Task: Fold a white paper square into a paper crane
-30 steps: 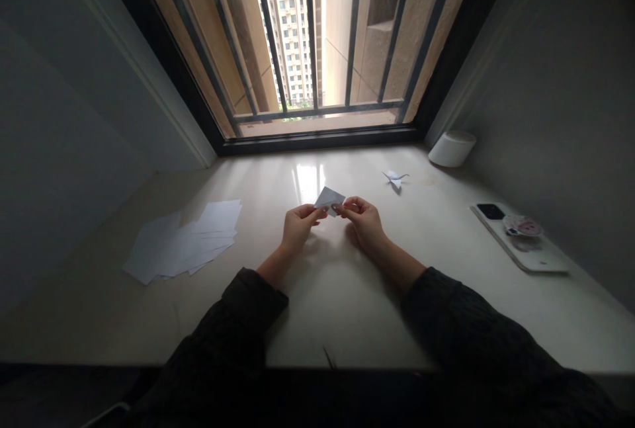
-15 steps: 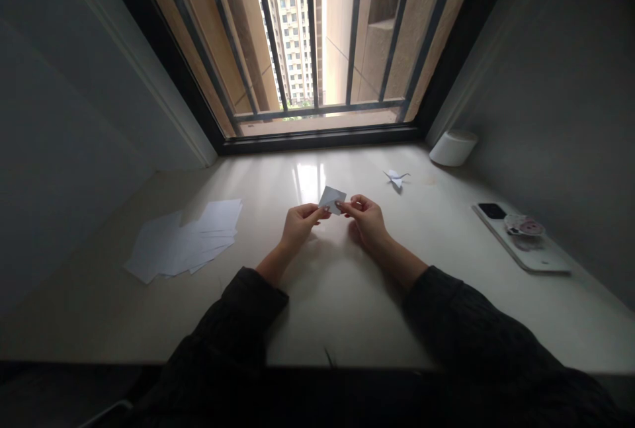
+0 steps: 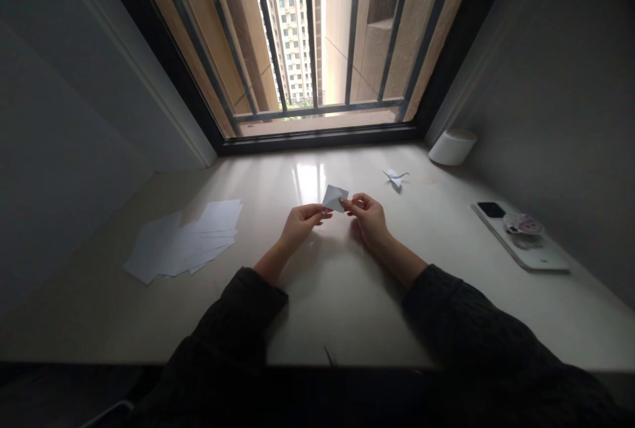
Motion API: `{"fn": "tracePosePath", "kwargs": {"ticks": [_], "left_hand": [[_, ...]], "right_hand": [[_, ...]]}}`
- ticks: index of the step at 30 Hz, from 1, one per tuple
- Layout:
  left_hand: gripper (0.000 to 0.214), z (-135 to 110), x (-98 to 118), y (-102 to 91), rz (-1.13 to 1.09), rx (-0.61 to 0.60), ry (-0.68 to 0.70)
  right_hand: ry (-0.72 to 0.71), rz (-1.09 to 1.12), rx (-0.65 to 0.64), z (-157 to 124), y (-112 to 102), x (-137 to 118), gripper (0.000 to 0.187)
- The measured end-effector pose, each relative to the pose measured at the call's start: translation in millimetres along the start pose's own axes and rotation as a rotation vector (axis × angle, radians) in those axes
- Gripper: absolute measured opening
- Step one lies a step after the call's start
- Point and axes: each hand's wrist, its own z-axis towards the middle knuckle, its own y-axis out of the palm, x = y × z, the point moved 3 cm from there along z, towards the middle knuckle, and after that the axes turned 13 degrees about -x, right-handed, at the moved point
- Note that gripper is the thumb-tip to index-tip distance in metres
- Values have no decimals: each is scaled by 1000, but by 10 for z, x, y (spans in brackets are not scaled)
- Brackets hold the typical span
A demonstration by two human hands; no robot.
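A small folded piece of white paper (image 3: 336, 196), squarish with a crease across it, is held up above the pale sill in front of the window. My left hand (image 3: 300, 223) pinches its lower left corner between thumb and fingers. On its right side, my right hand (image 3: 368, 216) grips the edge with thumb and forefinger. Beyond my right hand a folded paper crane (image 3: 395, 178) rests on the sill. The fingers partly cover the paper's lower edges.
Several loose white paper sheets (image 3: 183, 239) lie overlapping on the left. At the right a white phone (image 3: 538, 246) with a round grip lies by the wall. A white cylinder (image 3: 452, 147) stands in the back right corner. The barred window (image 3: 317, 130) closes off the far side.
The folded paper has shifted slightly right and turned a little in my fingers. My left fingers now sit lower at its corner. The surrounding things have stayed put.
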Motion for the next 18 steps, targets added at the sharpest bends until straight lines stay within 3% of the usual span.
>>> {"fn": "tracePosePath", "kwargs": {"ticks": [9, 14, 18], "left_hand": [[32, -28, 51, 3, 93, 107, -7], [31, -59, 57, 47, 70, 201, 39], [31, -59, 34, 82, 72, 170, 37]], "right_hand": [[-93, -18, -91, -20, 58, 5, 36], [-84, 18, -191, -41, 127, 2, 51], [0, 126, -197, -39, 126, 47, 59]]}}
